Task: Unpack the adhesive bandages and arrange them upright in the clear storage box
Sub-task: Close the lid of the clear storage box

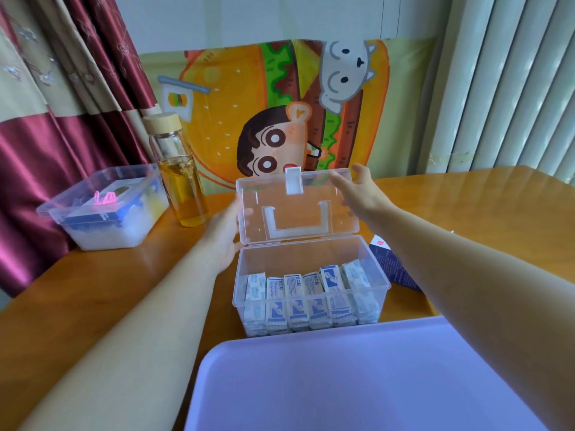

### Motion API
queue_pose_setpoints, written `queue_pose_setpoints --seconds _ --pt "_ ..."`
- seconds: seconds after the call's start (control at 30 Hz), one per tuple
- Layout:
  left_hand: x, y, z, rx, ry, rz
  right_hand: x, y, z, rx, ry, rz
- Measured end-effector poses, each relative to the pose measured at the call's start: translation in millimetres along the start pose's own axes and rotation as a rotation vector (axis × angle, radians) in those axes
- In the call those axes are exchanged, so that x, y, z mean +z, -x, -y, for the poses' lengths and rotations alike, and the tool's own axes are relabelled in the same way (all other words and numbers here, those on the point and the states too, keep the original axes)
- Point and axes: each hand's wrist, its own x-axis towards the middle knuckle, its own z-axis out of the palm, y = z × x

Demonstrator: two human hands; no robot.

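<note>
A translucent plastic bin (102, 225) and a wooden-capped glass bottle (183, 181) of amber liquid are seen leftmost. The left hand (222, 237) is laid against the raised lid (298, 213) of the clear storage box (375, 269); its grasp cannot be told. Paper-wrapped bandages (311, 298), printed "创口贴", are stood upright inside. The right hand (361, 194) is held slack-fingered at the lid's corner, above a blue carton (392, 265).

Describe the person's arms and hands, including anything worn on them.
Both arms are bare as far back as the picture shows them, and no sleeve is in view. The left hand and the right hand are bare too: no gloves, and no ring, watch or bracelet on the sides that show. The nails are too blurred to judge.
</note>
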Motion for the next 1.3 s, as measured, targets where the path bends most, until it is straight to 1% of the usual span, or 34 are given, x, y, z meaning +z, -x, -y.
queue_pose_setpoints --seconds 0.1,0.2,0.27,0.33,0.43,0.53,0.63,0.77,0.83,0.97,1.07,1.2,1.3 --pt "0 10 -16 0.083 0.033 -0.001 -7 9 12 -0.081 -0.044 0.006" --pt "1 26 -32 0.181 0.066 -0.033 -21 26 26 -0.180 -0.029 -0.019" --pt "0 38 -36 0.245 0.037 -0.043 -31 41 34 -0.239 0.021 -0.013" --pt "-2 50 -36 0.287 -0.021 -0.008 -38 52 35 -0.278 0.070 0.026" --pt "-7 72 -27 0.328 -0.166 0.042 -43 75 35 -0.307 0.143 0.067" --pt "-8 92 -14 0.401 -0.292 0.047 -44 96 30 -0.319 0.241 0.105" --pt "-5 108 2 0.467 -0.456 0.054 -39 115 24 -0.360 0.422 0.136" --pt "-5 115 23 0.547 -0.681 0.046 -22 138 14 -0.465 0.654 0.343" --pt "-5 120 31 0.597 -0.783 0.042 -18 147 9 -0.478 0.722 0.385" --pt "-6 129 40 0.623 -0.915 0.057 -15 155 4 -0.463 0.843 0.384" --pt "-8 132 37 0.592 -0.991 0.105 -14 156 3 -0.486 0.911 0.369" --pt "-10 131 31 0.572 -1.065 0.145 -11 157 -4 -0.533 0.927 0.278" --pt "-11 131 32 0.575 -1.098 0.139 -8 160 -8 -0.551 0.921 0.226"
